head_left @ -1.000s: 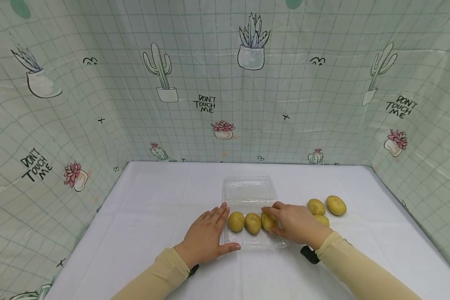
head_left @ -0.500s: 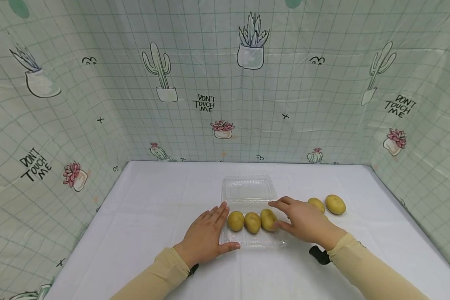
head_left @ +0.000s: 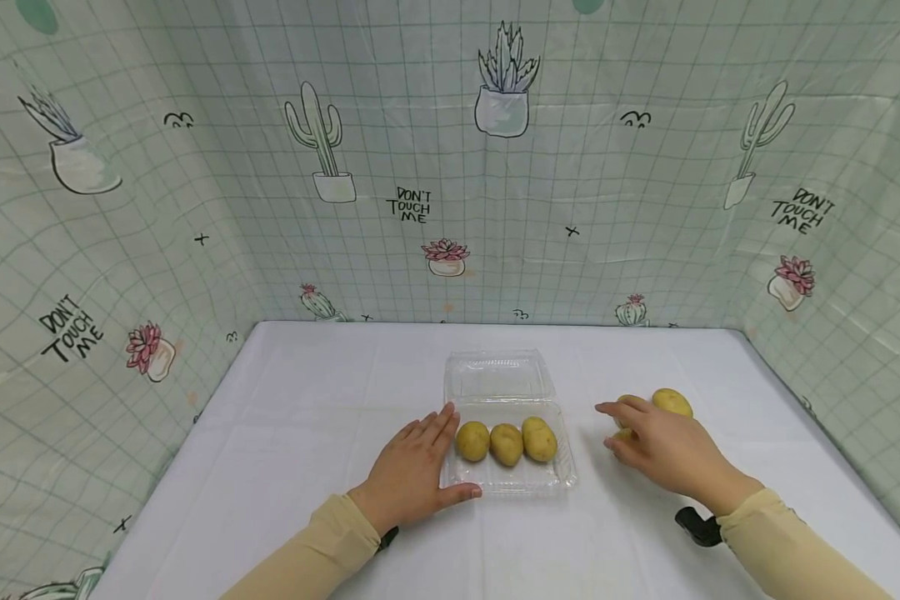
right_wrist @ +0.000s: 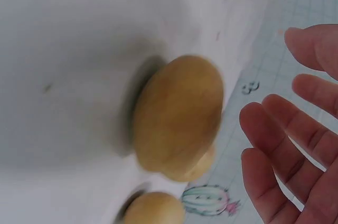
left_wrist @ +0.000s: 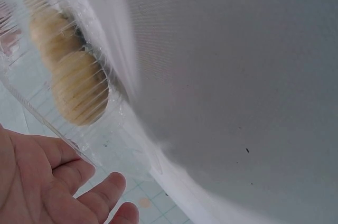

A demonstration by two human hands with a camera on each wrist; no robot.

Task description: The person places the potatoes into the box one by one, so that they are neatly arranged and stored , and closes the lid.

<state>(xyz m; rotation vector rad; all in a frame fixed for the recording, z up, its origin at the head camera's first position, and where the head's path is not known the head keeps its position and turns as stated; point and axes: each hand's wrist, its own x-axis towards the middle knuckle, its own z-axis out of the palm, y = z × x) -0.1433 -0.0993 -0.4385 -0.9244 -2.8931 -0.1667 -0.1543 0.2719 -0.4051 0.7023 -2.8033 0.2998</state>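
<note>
A clear plastic clamshell container (head_left: 510, 481) lies with its lid (head_left: 498, 377) folded back, away from me. Inside its base, three yellow potatoes sit in a row: a left potato (head_left: 472, 442), a middle potato (head_left: 506, 446) and a right potato (head_left: 540, 440). My left hand (head_left: 412, 471) rests at the container's left edge, fingers extended and thumb spread along the near side. Over the loose potatoes on the right hovers my right hand (head_left: 667, 446), fingers apart and holding nothing. In the right wrist view a loose potato (right_wrist: 179, 113) lies in front of its fingers, apart from them.
Another loose potato (head_left: 672, 403) shows beyond the right hand; that hand partly covers the others there. A white cloth (head_left: 330, 392) covers the table. Printed curtains (head_left: 487, 183) stand at the back and both sides. Each wrist carries a black strap or mount (head_left: 697, 527).
My right hand has let go of the right potato inside the container and moved rightward to the loose potatoes. The left hand has stayed in place.
</note>
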